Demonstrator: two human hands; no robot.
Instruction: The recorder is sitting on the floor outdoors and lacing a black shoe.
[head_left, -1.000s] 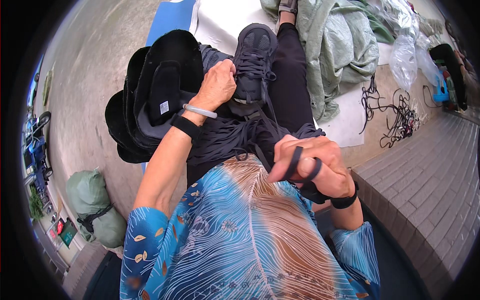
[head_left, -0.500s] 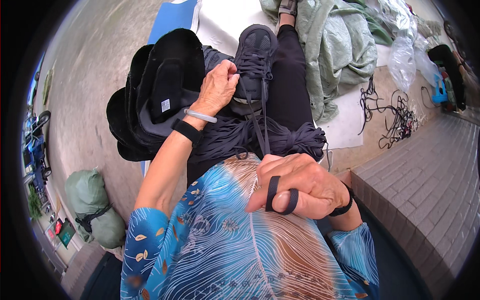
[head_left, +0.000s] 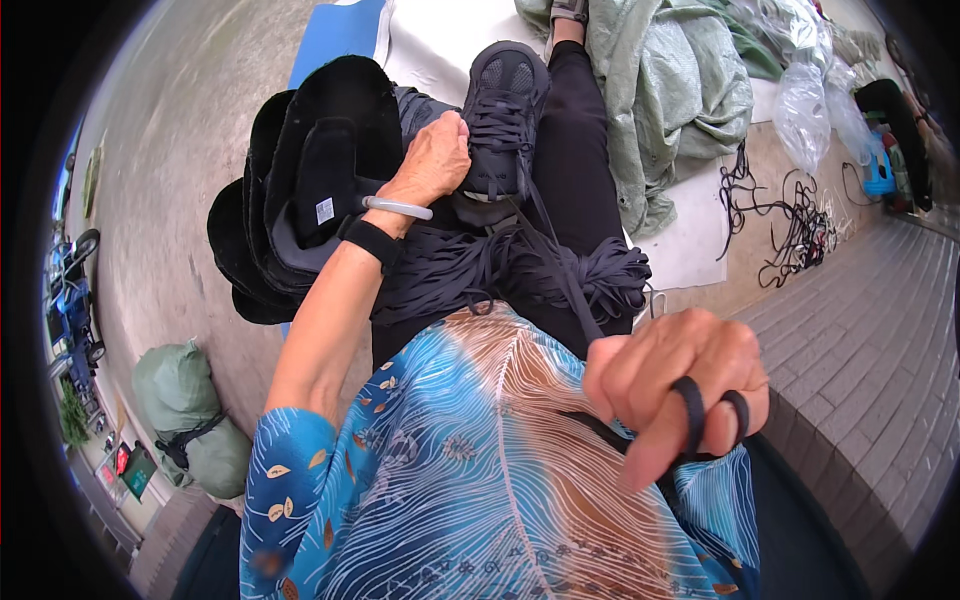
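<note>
A dark grey sneaker (head_left: 505, 110) rests on my lap, toe pointing away. My left hand (head_left: 432, 160) grips its side near the laces; the wrist wears a black band and a pale bangle. My right hand (head_left: 680, 385) is raised close to the camera, with a black shoelace (head_left: 560, 270) wound around two fingers and pulled taut from the shoe's eyelets. A bundle of black laces (head_left: 520, 275) lies piled across my thighs.
A stack of black insoles (head_left: 300, 190) lies to the left of the shoe. Grey-green cloth (head_left: 670, 100), clear plastic bags (head_left: 805, 110) and loose black cords (head_left: 790, 220) lie to the right. A green sack (head_left: 185, 415) sits at lower left; brick paving (head_left: 870, 350) at right.
My right hand has pulled back toward my body and up toward the camera, drawing the lace longer and tighter. My left hand has stayed on the shoe.
</note>
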